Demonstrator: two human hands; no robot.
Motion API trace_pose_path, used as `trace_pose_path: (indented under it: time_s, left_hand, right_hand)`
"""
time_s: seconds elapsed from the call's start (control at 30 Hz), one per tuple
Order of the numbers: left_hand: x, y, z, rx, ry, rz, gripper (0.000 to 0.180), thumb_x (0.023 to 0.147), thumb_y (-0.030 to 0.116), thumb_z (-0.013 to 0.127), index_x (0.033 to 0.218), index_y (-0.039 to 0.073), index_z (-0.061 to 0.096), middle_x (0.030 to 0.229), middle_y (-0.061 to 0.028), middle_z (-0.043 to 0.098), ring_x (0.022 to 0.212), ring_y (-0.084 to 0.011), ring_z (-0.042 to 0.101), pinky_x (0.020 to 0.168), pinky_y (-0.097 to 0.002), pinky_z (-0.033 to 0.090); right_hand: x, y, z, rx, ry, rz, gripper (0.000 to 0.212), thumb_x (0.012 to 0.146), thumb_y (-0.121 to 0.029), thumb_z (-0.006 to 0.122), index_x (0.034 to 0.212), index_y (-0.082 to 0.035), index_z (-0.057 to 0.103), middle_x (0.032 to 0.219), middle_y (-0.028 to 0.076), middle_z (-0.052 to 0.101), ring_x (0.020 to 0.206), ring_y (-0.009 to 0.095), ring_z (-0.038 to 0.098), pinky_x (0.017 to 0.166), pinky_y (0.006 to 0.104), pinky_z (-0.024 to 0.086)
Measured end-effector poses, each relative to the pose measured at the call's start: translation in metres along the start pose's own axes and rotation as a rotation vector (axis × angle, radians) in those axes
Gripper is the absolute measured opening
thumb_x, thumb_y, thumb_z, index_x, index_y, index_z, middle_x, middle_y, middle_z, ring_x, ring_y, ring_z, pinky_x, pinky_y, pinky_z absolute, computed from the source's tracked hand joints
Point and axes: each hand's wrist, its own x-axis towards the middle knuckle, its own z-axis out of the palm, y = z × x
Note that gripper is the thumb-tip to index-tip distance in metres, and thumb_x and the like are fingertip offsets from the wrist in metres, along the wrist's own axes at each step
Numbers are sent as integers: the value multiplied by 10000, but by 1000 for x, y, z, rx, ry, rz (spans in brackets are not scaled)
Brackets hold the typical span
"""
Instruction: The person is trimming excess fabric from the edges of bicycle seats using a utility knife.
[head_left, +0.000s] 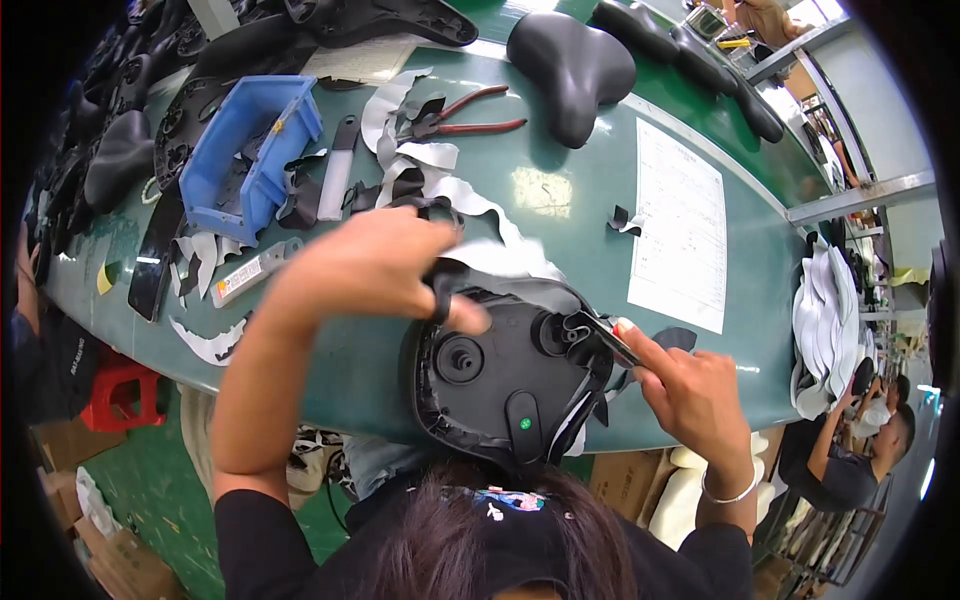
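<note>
A black bicycle saddle point(500, 350) lies upside down at the table's near edge, its underside and round sockets showing. Along its far rim runs a loose strip of grey-black cover material point(520, 287), pale on the back. My left hand point(375, 265), slightly blurred, is at the far left rim, thumb and fingers closed around the strip's end. In my right hand point(690, 395) is a slim dark knife point(612, 342), its tip against the strip at the saddle's right rim. The index finger stretches along the knife.
Beyond lie cut scraps point(465, 195), red-handled pliers point(470, 118), a blue bin point(250, 150), a pale-bladed tool point(338, 175) and a box cutter point(255, 272). A finished saddle point(570, 75) stands at the back, with a printed sheet point(680, 230) to the right. Another person point(860, 450) works at far right.
</note>
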Motion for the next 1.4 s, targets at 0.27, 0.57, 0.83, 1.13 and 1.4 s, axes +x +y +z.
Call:
trace_pose_path:
  time_s: [0.27, 0.57, 0.83, 1.13, 1.4]
  left_hand:
    - [50, 75, 12, -1349, 261, 324, 346, 960, 280, 520, 720, 31, 515, 722, -18, 540, 659, -143, 535, 651, -268, 435]
    - [40, 53, 9, -457, 1091, 177, 321, 758, 244, 760, 999, 78, 628, 910, -97, 627, 790, -230, 597, 688, -335, 495]
    - [36, -3, 11, -920, 538, -85, 357, 960, 341, 524, 1004, 9, 648, 890, -75, 671, 842, -154, 610, 786, -307, 478]
    - [123, 8, 47, -27, 908, 232, 158, 792, 232, 705, 799, 80, 664, 803, -43, 591, 792, -242, 555, 697, -360, 405]
    - [136, -10, 56, -138, 819, 114, 166, 816, 242, 664, 758, 93, 617, 817, -50, 566, 796, -231, 529, 685, -383, 372]
  right_hand:
    - [-22, 16, 25, 65, 53, -22, 525, 771, -80, 626, 1289, -110, 549, 608, 76, 545, 514, 270, 521, 514, 376, 395]
    - [-65, -23, 74, 934, 301, 459, 501, 853, -98, 641, 1324, -49, 477, 914, 170, 675, 625, 227, 647, 612, 318, 502]
    - [-8, 27, 60, 1146, 752, 525, 396, 869, -98, 620, 1233, -10, 493, 775, 19, 559, 569, 73, 514, 507, 224, 440]
    - [188, 168, 5, 1308, 987, 371, 333, 822, -153, 677, 1088, 19, 573, 747, -5, 513, 599, 56, 465, 546, 203, 379]
    - [454, 301, 7, 2079, 572, 566, 447, 802, -118, 692, 1206, -186, 513, 1044, 83, 547, 933, 288, 575, 678, 481, 566]
